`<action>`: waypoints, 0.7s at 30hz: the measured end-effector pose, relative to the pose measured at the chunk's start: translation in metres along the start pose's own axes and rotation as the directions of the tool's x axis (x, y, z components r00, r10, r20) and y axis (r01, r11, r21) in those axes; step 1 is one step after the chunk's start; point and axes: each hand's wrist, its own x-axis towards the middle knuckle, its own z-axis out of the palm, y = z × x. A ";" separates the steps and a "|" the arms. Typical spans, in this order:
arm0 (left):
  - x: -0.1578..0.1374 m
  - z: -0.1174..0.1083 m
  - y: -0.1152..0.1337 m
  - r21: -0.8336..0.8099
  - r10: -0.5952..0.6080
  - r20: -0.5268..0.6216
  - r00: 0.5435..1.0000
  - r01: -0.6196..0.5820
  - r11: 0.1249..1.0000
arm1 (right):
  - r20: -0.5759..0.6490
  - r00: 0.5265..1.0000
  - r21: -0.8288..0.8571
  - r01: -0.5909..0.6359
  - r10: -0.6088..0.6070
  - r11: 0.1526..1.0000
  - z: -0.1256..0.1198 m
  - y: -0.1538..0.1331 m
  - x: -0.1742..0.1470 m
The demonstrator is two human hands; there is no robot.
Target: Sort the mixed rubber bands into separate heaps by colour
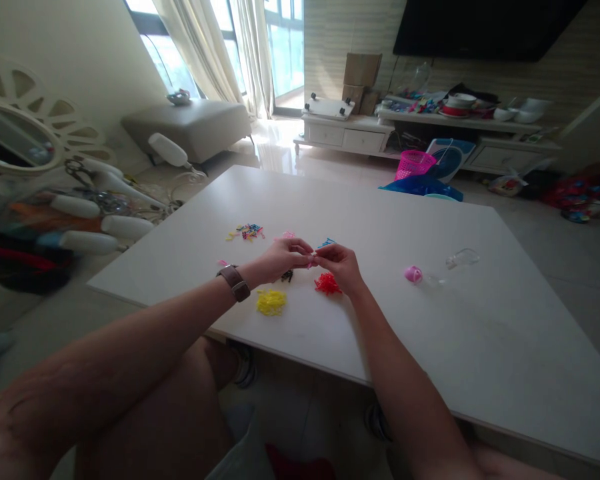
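Observation:
My left hand (289, 257) and my right hand (341, 267) meet fingertip to fingertip above the white table. Both pinch at a small pink piece (310, 265), too small to make out fully. Under and around them lie heaps of small plastic pieces sorted by colour. A red heap (327, 284) is below my right hand, with blue pieces (326, 243) behind it. Black pieces (287, 275) and a yellow heap (271, 303) lie below my left hand. Pink pieces (286, 235) show behind it, partly hidden. A mixed-colour pile (249, 232) lies farther left.
On the table's right side lie a pink rounded object (413, 274) and a clear plastic piece (463, 258). White chair-like arms (127, 227) stand at the table's left edge. Beyond its far edge are a pink basket (415, 165) and a blue plastic bag (423, 187).

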 end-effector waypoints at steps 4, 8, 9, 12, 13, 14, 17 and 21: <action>-0.005 -0.007 0.002 0.044 -0.025 0.030 0.999 0.024 0.999 | -0.034 0.999 -0.019 0.006 -0.007 1.000 0.004 0.000 0.001; -0.013 -0.017 0.007 0.095 -0.040 0.061 0.997 0.034 0.995 | -0.003 1.000 -0.069 0.022 -0.022 0.997 0.013 0.000 -0.002; -0.014 -0.020 0.008 0.105 -0.049 0.069 0.996 0.041 0.994 | -0.001 1.000 -0.084 0.029 -0.029 0.996 0.015 0.001 -0.003; -0.017 -0.032 0.013 0.150 -0.087 0.079 0.993 0.075 0.986 | -0.042 0.997 -0.135 0.055 -0.061 0.989 0.022 0.003 -0.005; -0.018 -0.037 0.015 0.166 -0.094 0.074 0.993 0.081 0.983 | -0.049 0.996 -0.159 0.063 -0.071 0.985 0.025 0.003 -0.006; -0.018 -0.043 0.016 0.184 -0.092 0.060 0.994 0.079 0.980 | -0.042 0.996 -0.188 0.073 -0.083 0.979 0.028 0.003 -0.007; -0.018 -0.063 0.019 0.232 -0.043 -0.025 0.999 0.047 0.972 | 0.076 0.986 -0.322 0.166 -0.150 0.932 0.040 -0.001 -0.011; -0.016 -0.087 0.012 0.234 0.045 -0.206 0.978 0.005 0.972 | 0.315 0.924 -0.452 0.347 -0.217 0.822 0.058 -0.006 -0.022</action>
